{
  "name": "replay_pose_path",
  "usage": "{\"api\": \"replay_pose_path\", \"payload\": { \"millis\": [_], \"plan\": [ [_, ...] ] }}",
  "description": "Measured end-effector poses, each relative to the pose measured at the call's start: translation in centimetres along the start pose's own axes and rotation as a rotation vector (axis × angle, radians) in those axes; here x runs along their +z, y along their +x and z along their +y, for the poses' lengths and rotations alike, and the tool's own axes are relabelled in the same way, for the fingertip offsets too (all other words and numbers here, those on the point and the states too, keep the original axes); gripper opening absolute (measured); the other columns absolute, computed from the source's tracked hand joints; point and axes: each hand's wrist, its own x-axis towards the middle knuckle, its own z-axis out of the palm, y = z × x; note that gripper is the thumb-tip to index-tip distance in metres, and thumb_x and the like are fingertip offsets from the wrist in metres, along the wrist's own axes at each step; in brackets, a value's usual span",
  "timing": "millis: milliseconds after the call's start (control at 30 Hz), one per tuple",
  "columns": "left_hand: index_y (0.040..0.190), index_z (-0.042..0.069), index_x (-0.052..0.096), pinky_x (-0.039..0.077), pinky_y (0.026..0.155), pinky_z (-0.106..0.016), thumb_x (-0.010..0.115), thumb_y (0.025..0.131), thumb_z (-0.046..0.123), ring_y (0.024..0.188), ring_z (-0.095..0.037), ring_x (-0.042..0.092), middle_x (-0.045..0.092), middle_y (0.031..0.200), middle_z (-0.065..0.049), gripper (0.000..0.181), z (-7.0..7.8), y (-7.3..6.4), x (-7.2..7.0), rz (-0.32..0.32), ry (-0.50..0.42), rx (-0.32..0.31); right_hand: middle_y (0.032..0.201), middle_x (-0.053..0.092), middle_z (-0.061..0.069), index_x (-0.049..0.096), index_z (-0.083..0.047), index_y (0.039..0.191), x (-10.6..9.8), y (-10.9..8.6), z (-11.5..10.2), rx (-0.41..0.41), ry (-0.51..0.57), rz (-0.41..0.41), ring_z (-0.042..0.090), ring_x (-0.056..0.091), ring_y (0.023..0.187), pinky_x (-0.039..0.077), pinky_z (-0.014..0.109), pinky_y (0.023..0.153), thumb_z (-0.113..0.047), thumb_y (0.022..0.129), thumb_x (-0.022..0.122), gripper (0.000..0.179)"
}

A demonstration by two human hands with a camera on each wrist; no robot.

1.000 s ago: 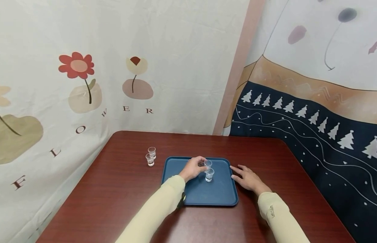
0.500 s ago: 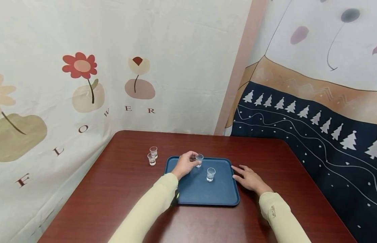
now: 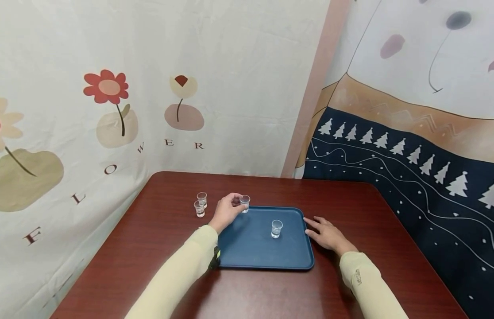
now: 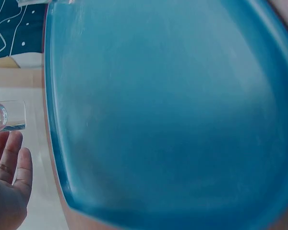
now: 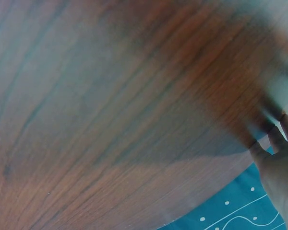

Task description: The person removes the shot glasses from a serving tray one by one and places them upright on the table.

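Observation:
Over the far left part of the blue tray (image 3: 259, 257), my left hand (image 3: 227, 212) pinches a small clear shot glass (image 3: 245, 204) between thumb and fingers. In the left wrist view that shot glass (image 4: 12, 115) shows beside the fingertips, above the tray's far rim. A second shot glass (image 3: 276, 229) stands upright on the tray, right of its middle. My right hand (image 3: 330, 235) rests at the tray's right edge with its fingers extended and spread, fingertips right at the rim.
Two more shot glasses, a nearer one (image 3: 199, 209) and a farther one (image 3: 202, 199), stand on the brown wooden table (image 3: 151, 248) left of the tray. A pale curtain with flower prints (image 3: 239, 88) hangs behind the table; a dark blue one with trees (image 3: 374, 164) hangs at right.
My left hand has carried the pinched shot glass leftward and away from the one standing on the tray, toward the tray's far left corner. My right hand stays at the tray's edge.

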Motion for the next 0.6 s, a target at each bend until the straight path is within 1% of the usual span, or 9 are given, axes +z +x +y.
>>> {"api": "replay_pose_path", "payload": {
  "millis": [133,267,500,600],
  "plan": [
    [0.116,0.006,0.065,0.054,0.083,-0.041,0.077,0.088,0.018,0.099,-0.024,0.065,0.068,0.104,-0.007,0.032,-0.1,-0.2,-1.1,0.035,0.0,-0.013,0.152,0.033,0.028,0.043,-0.017,0.152,0.0,0.1,0.1,0.003,0.0,-0.002,0.052,0.032,0.137,0.029,0.068,0.105,-0.041,0.102,0.053,0.056],
    [0.115,0.005,0.065,0.054,0.082,-0.041,0.078,0.087,0.018,0.099,-0.025,0.066,0.068,0.104,-0.008,0.033,-0.2,-0.2,-2.1,0.069,-0.007,-0.012,0.152,0.033,0.028,0.043,-0.018,0.152,-0.1,0.2,0.1,0.005,0.007,0.0,0.052,0.031,0.137,0.029,0.068,0.105,-0.041,0.102,0.053,0.056],
    [0.118,0.001,0.064,0.054,0.081,-0.04,0.077,0.088,0.014,0.1,-0.028,0.065,0.068,0.107,-0.014,0.036,-0.4,-0.7,-3.6,0.113,-0.063,-0.025,0.152,0.034,0.028,0.043,-0.017,0.151,0.0,0.2,0.1,-0.001,0.008,0.001,0.052,0.032,0.137,0.029,0.068,0.105,-0.041,0.102,0.053,0.056],
    [0.119,0.001,0.063,0.054,0.081,-0.039,0.077,0.088,0.014,0.1,-0.029,0.065,0.068,0.108,-0.015,0.036,-0.6,-0.9,-4.3,0.131,-0.056,-0.023,0.152,0.034,0.028,0.044,-0.018,0.151,0.0,0.1,0.1,0.003,0.01,0.002,0.052,0.032,0.137,0.029,0.068,0.105,-0.042,0.102,0.053,0.056]
  ]
}}
